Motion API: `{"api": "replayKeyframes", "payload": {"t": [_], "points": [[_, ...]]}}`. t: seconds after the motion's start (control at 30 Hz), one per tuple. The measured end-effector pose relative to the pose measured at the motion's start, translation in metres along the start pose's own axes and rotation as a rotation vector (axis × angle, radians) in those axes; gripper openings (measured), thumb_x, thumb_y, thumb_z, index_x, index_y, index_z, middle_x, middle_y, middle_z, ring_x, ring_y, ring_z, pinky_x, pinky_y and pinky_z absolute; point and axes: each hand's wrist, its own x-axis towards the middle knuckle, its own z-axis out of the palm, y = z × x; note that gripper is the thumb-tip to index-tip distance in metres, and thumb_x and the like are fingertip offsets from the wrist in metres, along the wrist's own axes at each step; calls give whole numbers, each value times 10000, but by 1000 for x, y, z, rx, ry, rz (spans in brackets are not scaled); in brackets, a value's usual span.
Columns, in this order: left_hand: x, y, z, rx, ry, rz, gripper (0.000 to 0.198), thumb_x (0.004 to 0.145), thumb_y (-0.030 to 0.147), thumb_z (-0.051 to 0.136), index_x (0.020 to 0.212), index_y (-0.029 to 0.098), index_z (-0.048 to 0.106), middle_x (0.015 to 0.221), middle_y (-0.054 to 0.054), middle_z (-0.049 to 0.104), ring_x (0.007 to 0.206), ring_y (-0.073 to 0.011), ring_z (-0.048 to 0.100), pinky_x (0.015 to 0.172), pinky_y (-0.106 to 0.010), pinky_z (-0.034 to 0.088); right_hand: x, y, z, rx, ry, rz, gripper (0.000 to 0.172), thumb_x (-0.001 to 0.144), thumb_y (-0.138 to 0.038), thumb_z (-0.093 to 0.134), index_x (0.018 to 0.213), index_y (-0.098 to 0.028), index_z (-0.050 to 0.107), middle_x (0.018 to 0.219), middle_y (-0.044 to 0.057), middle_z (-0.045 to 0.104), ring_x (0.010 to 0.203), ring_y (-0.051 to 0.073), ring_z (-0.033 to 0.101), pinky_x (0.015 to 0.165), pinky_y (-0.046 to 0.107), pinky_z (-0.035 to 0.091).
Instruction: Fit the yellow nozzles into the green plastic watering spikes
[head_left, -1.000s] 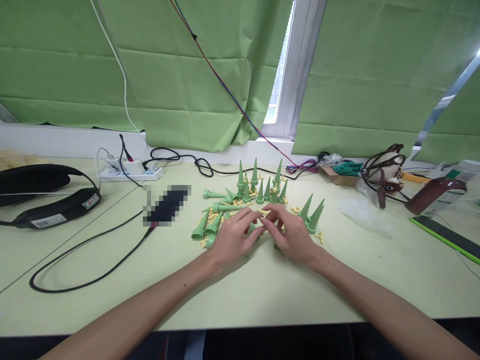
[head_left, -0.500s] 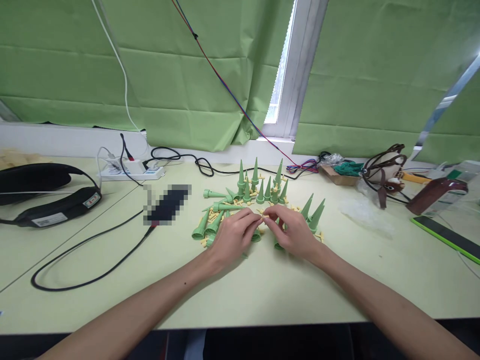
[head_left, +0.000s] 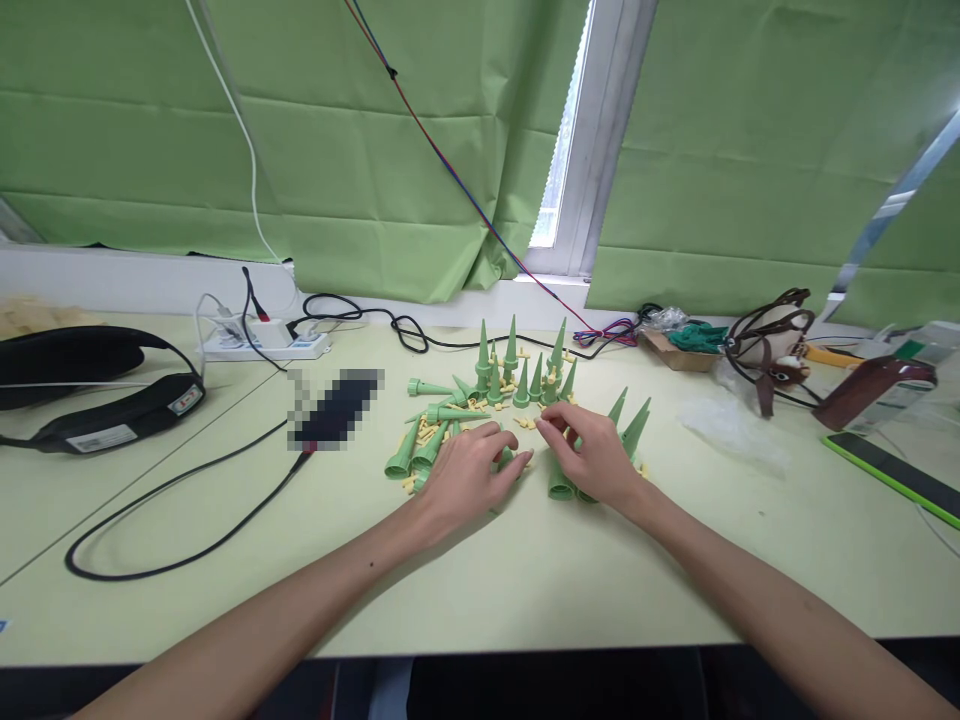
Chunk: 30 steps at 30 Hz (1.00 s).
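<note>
A pile of green plastic cone spikes point(head_left: 517, 380) lies and stands in the middle of the pale green table point(head_left: 480, 590), with small yellow pegs point(head_left: 431, 432) scattered among them. My left hand point(head_left: 469, 472) rests on the table with its fingers curled over a green cone point(head_left: 506, 459) lying under it. My right hand point(head_left: 592, 455) is beside it, thumb and forefinger pinched near some yellow pegs, with green cones point(head_left: 559, 482) under the palm. What the pinch holds is too small to make out.
A black pouch with strap point(head_left: 97, 420) and black cable point(head_left: 172, 540) lie left. A white power strip point(head_left: 262, 345) sits at the back. A brown-strapped bag point(head_left: 772, 350), a brown bottle point(head_left: 870, 390), clear plastic wrap point(head_left: 720, 420) and a green-edged phone point(head_left: 892, 470) are on the right.
My hands, pinched together fingertip to fingertip before, have drawn slightly apart. The left has lowered onto a cone; the right has shifted a little right.
</note>
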Motion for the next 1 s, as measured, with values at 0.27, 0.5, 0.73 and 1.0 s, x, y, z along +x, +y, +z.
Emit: {"api": "replayKeyframes", "payload": {"t": [0.27, 0.5, 0.73, 1.0], "points": [[0, -2, 1, 50, -70, -49, 284, 899, 434, 528, 834, 196, 668, 705, -28, 620, 618, -174, 564, 548, -276, 291, 1, 0, 0, 9, -13, 16, 147, 967, -275, 495, 893, -191, 589, 751, 32, 640, 652, 148, 584, 552, 262, 463], [-1, 3, 0, 35, -105, -41, 272, 904, 404, 503, 893, 208, 692, 668, -33, 609, 635, -199, 578, 540, -277, 299, 1, -1, 0, 16, -21, 16, 156, 969, -283, 491, 900, -193, 597, 753, 35, 644, 658, 154, 590, 556, 271, 474], [-2, 1, 0, 16, -99, -29, 270, 901, 381, 508, 987, 208, 697, 689, -37, 616, 653, -206, 587, 554, -277, 332, -1, -1, 2, 22, -29, 20, 160, 968, -287, 492, 900, -193, 602, 758, 35, 644, 662, 156, 590, 559, 275, 472], [-2, 3, -2, -121, -113, -74, 300, 900, 357, 501, 1074, 201, 690, 769, -38, 677, 664, -193, 599, 580, -279, 396, 0, -2, 2, 36, -39, 21, 136, 963, -267, 498, 900, -195, 595, 761, 29, 638, 659, 151, 580, 574, 273, 470]]}}
